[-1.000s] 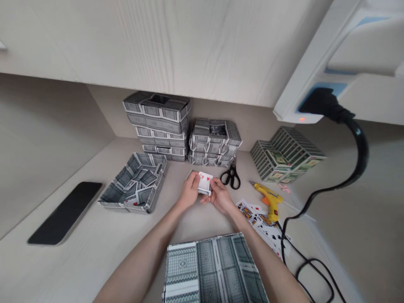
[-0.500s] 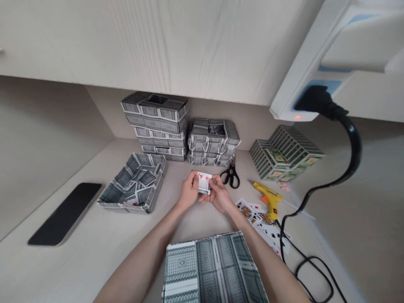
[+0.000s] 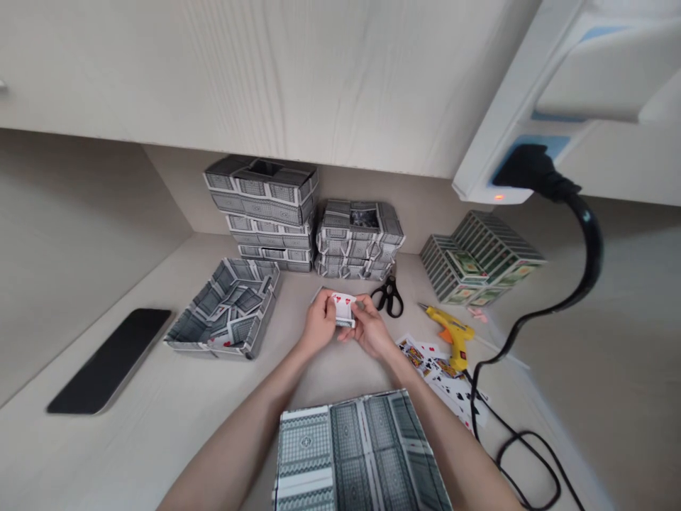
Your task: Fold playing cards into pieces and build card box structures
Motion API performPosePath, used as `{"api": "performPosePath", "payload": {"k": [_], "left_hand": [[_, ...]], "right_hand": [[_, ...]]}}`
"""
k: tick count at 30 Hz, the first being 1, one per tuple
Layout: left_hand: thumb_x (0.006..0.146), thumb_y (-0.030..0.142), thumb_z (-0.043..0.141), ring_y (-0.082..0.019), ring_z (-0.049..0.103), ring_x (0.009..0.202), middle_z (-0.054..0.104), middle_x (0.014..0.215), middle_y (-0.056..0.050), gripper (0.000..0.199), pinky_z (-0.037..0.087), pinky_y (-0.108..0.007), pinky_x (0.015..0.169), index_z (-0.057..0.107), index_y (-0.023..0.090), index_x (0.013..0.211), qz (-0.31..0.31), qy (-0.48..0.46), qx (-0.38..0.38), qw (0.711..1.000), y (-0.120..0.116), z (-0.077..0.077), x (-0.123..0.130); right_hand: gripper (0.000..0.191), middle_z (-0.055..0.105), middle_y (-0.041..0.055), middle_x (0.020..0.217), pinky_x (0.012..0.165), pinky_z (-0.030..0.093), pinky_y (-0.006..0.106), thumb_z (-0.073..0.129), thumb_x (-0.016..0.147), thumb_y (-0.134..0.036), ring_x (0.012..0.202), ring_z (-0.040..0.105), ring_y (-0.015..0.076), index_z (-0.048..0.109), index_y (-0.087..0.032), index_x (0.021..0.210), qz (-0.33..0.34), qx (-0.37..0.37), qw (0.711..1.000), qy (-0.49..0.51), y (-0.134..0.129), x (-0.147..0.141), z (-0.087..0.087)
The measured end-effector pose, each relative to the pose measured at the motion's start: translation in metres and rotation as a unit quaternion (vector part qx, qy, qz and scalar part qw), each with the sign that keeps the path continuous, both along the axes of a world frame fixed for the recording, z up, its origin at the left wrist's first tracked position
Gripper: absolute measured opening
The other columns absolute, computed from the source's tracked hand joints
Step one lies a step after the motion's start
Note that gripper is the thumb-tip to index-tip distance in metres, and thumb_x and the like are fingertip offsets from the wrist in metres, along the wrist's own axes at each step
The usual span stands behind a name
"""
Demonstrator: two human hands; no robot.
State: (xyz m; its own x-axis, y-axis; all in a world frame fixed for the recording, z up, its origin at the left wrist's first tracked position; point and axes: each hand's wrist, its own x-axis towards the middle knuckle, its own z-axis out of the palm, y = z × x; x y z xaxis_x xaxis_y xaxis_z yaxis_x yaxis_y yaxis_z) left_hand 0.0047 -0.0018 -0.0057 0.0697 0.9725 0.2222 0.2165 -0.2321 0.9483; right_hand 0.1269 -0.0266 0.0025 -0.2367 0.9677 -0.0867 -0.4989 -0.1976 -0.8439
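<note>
A small folded playing card piece (image 3: pixel 343 307) with red hearts shows between my two hands, above the table. My left hand (image 3: pixel 320 323) pinches its left side, thumb on top. My right hand (image 3: pixel 371 326) grips the right side, thumb on the face and fingers underneath. Close to my body, between my forearms, is a large box (image 3: pixel 362 451) covered in grey-patterned card backs. An open tray (image 3: pixel 260 319) made of the same cards, with loose folded pieces inside, lies left of my hands. Black scissors (image 3: pixel 391 298) rest just right of my right hand.
Card-built boxes (image 3: pixel 266 191) and a second stack (image 3: pixel 359 238) stand at the back. A yellow glue gun (image 3: pixel 452 333), loose cards (image 3: pixel 452 394), green card boxes (image 3: pixel 482 255) and a black cable (image 3: pixel 590 255) are right. A dark phone (image 3: pixel 111 358) lies left.
The fingers of my right hand have shifted slightly at the card piece. Both hands still hold it in nearly the same place.
</note>
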Motion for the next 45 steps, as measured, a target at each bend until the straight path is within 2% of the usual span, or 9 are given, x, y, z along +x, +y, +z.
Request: {"api": "performPosePath", "payload": {"k": [14,25,37,45], "left_hand": [[0.081,0.028,0.038,-0.011,0.045,0.059,0.049,0.066,0.003,0.014,0.037,-0.021,0.055,0.047,0.018,0.082,-0.041,-0.080,-0.015,0.996,0.0008,0.0012,0.0007],[0.079,0.023,0.038,-0.010,0.045,0.058,0.048,0.062,0.003,0.011,0.036,-0.020,0.055,0.048,0.018,0.078,-0.019,-0.063,-0.007,0.998,0.0015,0.0025,0.0004],[0.075,0.019,0.040,-0.010,0.045,0.057,0.050,0.061,0.004,0.011,0.035,-0.020,0.053,0.051,0.017,0.075,-0.032,-0.112,-0.031,0.993,0.0021,0.0049,-0.0006],[0.076,0.021,0.040,-0.009,0.045,0.055,0.050,0.061,0.004,0.012,0.035,-0.019,0.052,0.052,0.017,0.076,-0.043,-0.107,-0.034,0.993,0.0005,0.0080,-0.0008]], "right_hand": [[0.025,0.054,-0.0091,0.058,0.034,0.047,0.020,0.054,0.077,-0.036,0.036,0.055,0.0092,0.035,-0.025,0.090,-0.007,0.017,1.000,0.008,0.0012,0.0015,-0.0011],[0.023,0.055,-0.0085,0.060,0.034,0.048,0.021,0.053,0.078,-0.033,0.037,0.056,0.0098,0.037,-0.025,0.091,0.007,0.021,1.000,0.021,0.0017,0.0024,-0.0030],[0.022,0.057,-0.0079,0.062,0.034,0.049,0.022,0.056,0.077,-0.031,0.036,0.056,0.0091,0.039,-0.024,0.088,-0.001,0.017,1.000,0.022,0.0018,0.0016,-0.0033],[0.024,0.057,-0.0084,0.060,0.032,0.048,0.021,0.057,0.076,-0.034,0.034,0.054,0.0092,0.038,-0.024,0.087,-0.013,0.020,1.000,-0.005,0.0010,0.0002,-0.0023]]}}
